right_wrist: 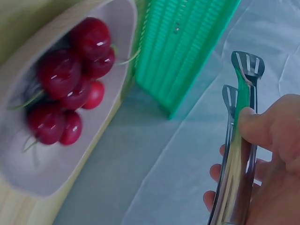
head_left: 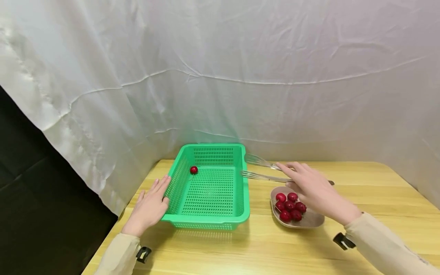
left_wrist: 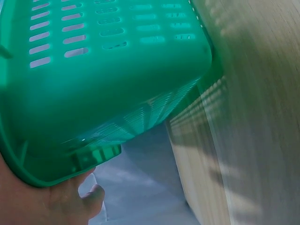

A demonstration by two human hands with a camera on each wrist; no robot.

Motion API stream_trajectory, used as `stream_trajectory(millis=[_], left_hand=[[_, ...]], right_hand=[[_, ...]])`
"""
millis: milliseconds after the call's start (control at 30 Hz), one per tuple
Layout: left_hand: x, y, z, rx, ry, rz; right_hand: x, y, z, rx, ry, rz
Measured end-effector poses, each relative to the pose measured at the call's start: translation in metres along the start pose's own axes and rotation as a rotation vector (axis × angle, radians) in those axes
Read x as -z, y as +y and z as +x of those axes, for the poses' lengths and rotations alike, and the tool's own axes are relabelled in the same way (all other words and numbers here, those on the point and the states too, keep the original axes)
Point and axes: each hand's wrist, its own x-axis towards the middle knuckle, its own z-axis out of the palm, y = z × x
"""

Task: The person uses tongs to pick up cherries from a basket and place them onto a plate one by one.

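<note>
My left hand [head_left: 149, 210] rests against the left rim of a green plastic basket [head_left: 206, 219], its fingers lying fairly straight along the edge. In the left wrist view, part of that hand [left_wrist: 51, 201] shows beside the basket's rim. One dark red cherry [head_left: 194, 170] lies inside the basket, near the left wall. Metal tongs [right_wrist: 239, 154] with slotted heads are held in my right hand [head_left: 314, 191], thumb on one arm and fingers on the other. Their spread heads point at the basket's right rim, with nothing between them. Below the hand, several cherries [right_wrist: 59, 72] sit in a pale shallow bowl [head_left: 314, 219].
The basket and bowl stand on a light wooden table [head_left: 261, 248], the bowl to the basket's right. A pale cloth curtain [head_left: 275, 107] hangs behind the table. Black material [head_left: 44, 214] shows beyond the left edge.
</note>
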Motion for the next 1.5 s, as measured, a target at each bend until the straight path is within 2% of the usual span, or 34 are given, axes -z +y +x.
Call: stream_trajectory(millis=[167,367,833,1133,1333,1500], left_hand=[[0.0,0.0,0.0,0.002,0.006,-0.001],[-0.001,0.0,-0.001,0.006,0.0,-0.006],[-0.001,0.002,-0.001,0.014,0.006,-0.018],[-0.001,0.003,0.0,0.013,0.007,-0.016],[0.001,0.004,0.0,0.009,0.011,-0.009],[0.002,0.003,-0.001,0.014,0.011,-0.007]], right_hand=[[-0.009,-0.005,0.021,0.01,-0.059,0.011],[-0.02,-0.01,0.045,0.032,-0.137,-0.033],[-0.04,-0.018,0.111,0.102,-0.177,-0.107],[-0.053,-0.034,0.152,0.107,-0.294,-0.109],[-0.069,-0.045,0.177,0.088,-0.392,-0.084],[-0.082,-0.055,0.195,0.081,-0.48,-0.118]])
